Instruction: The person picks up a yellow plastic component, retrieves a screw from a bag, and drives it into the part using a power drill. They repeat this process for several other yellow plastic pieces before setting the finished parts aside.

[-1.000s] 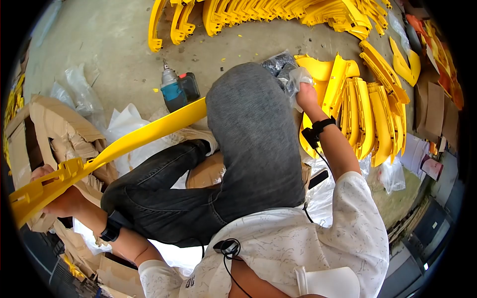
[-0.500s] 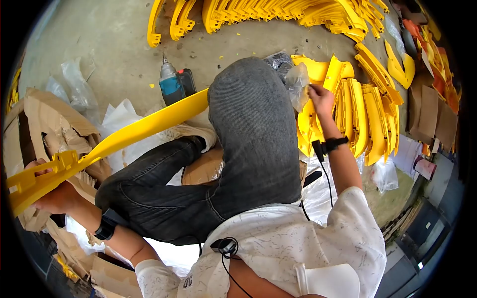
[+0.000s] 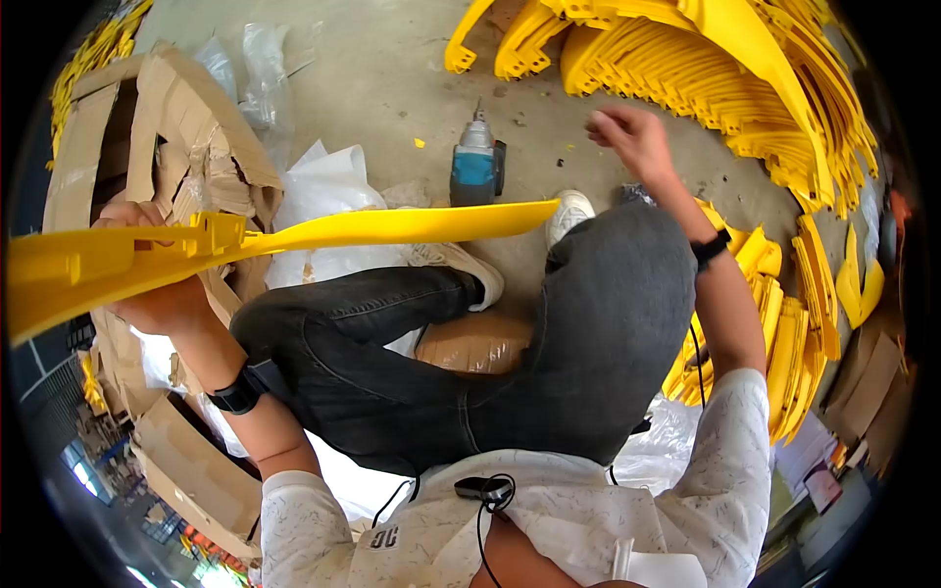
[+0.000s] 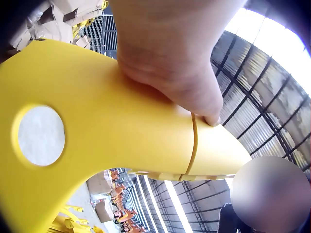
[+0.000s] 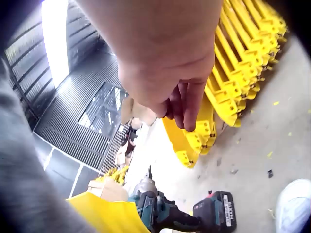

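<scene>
My left hand grips a long, curved yellow plastic panel near its clipped end; the panel's other end reaches rightward over my legs. In the left wrist view, that hand lies along the smooth face of the panel, which has a round hole and a seam. My right hand is raised over the floor beyond my knee, fingers loosely bent and drawn together. I cannot tell whether it pinches something small. A teal cordless power tool stands to its left; the right wrist view shows the tool's black battery.
Rows of yellow panels lie at the back right, with more panels beside my right knee. Torn cardboard boxes and white plastic sheet are on the left. A taped brown package lies between my legs.
My right hand has let go of the clear plastic bag beside my knee and moved forward and left. The left hand keeps its grip on the panel while the head view has turned.
</scene>
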### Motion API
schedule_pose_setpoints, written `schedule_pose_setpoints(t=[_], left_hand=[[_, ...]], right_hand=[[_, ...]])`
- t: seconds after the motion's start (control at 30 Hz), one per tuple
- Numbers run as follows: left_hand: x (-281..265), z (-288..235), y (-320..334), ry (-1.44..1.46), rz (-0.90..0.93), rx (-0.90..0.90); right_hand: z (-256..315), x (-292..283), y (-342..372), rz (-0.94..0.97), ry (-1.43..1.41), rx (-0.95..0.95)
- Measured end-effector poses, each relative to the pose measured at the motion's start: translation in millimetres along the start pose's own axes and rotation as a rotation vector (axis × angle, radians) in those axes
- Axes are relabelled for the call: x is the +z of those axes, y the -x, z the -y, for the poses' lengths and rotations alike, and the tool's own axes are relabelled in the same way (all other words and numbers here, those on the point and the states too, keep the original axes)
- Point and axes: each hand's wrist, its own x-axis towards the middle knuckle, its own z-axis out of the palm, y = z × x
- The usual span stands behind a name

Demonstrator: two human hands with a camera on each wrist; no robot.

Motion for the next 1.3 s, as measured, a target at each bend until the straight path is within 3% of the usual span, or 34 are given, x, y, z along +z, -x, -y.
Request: schedule_pose_setpoints(t=[0.1, 0.17, 0.27, 0.4, 0.47, 1.3], left_hand=[[7.5, -0.9, 0.6, -0.060, 0.026, 0.108], [16.0, -5.1, -1.7, -0.062, 0.082, 0.099], [18.3, -6.5, -1.9, -0.122, 0.120, 0.122], [15.2, -2.5, -2.2, -0.196, 0.130, 0.169], [13.7, -2.2, -3.4, -0.205, 0.145, 0.163], [13.9, -2.1, -5.8, -0.230, 0.211, 0.177]], right_hand=[[11.0, 39.6, -57.8, 0.159, 0.219, -0.089], [2.5, 66.3, -92.3, 0.284, -0.075, -0.046], [7.9, 84.7, -112.9, 0.439, -0.197, 0.051], [5.9, 96.9, -121.6, 0.464, -0.250, 0.106], [1.5, 94.6, -122.9, 0.645, -0.346, 0.193], [3.5, 95.9, -118.4, 0.639, -0.356, 0.163]])
